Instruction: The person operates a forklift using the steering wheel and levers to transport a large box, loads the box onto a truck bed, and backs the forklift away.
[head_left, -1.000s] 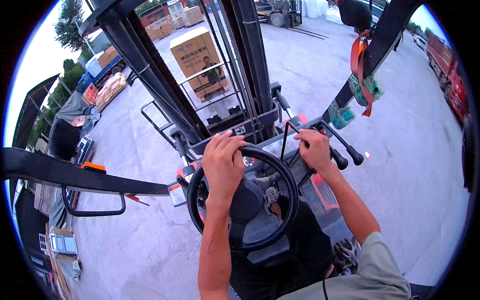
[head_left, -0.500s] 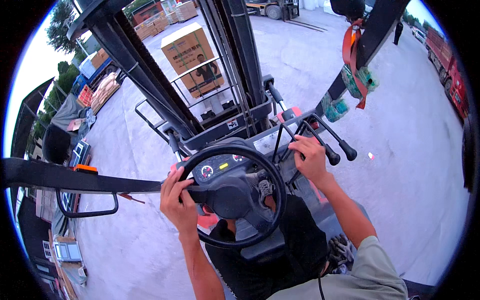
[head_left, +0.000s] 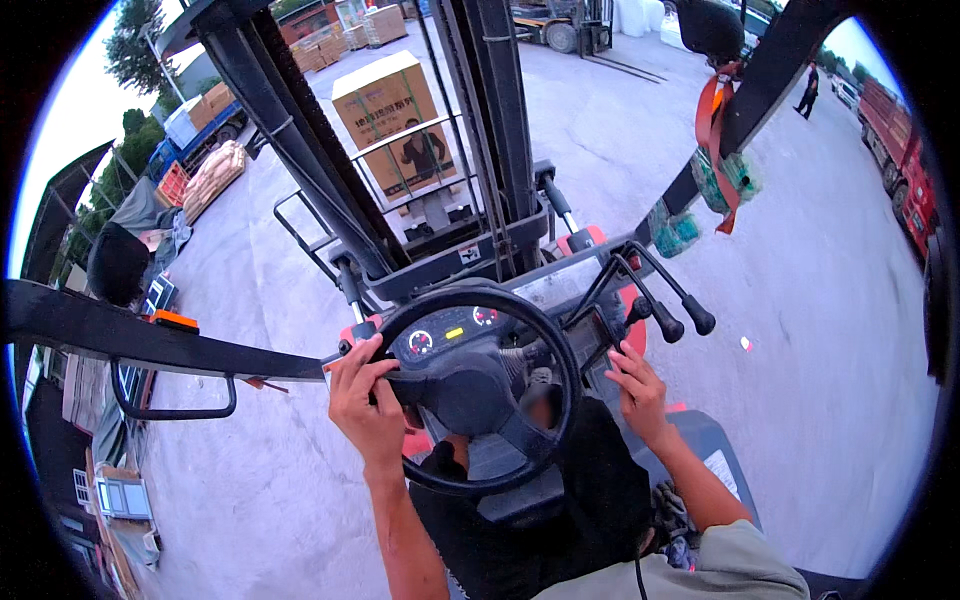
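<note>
My left hand [head_left: 365,405] grips the left side of the black steering wheel [head_left: 543,327], beside a dashboard [head_left: 450,333] with two gauges. My right hand [head_left: 638,400] is open, fingers loosely bent and apart, just below the control levers [head_left: 668,320]; whether its fingertips touch a lever is unclear. Ahead, the forklift's black mast [head_left: 500,120] and guard frame stand before a large brown carton [head_left: 385,115], strapped in green on a pale pallet. My legs in black clothing are under the wheel, with grey gloves [head_left: 675,515] at my right.
Beyond are a parked forklift [head_left: 562,32], a person in dark clothing [head_left: 808,90], red trucks [head_left: 890,150] at right and a blue truck [head_left: 200,130] at left. Stacked sacks [head_left: 212,180], tarpaulins and window frames [head_left: 125,498] line the left. An orange strap [head_left: 712,130] hangs from the right post.
My left hand has moved from the wheel's top down to its left side. My right hand has dropped from the tall levers toward me, its fingers looser. The dark-clothed person has appeared at right.
</note>
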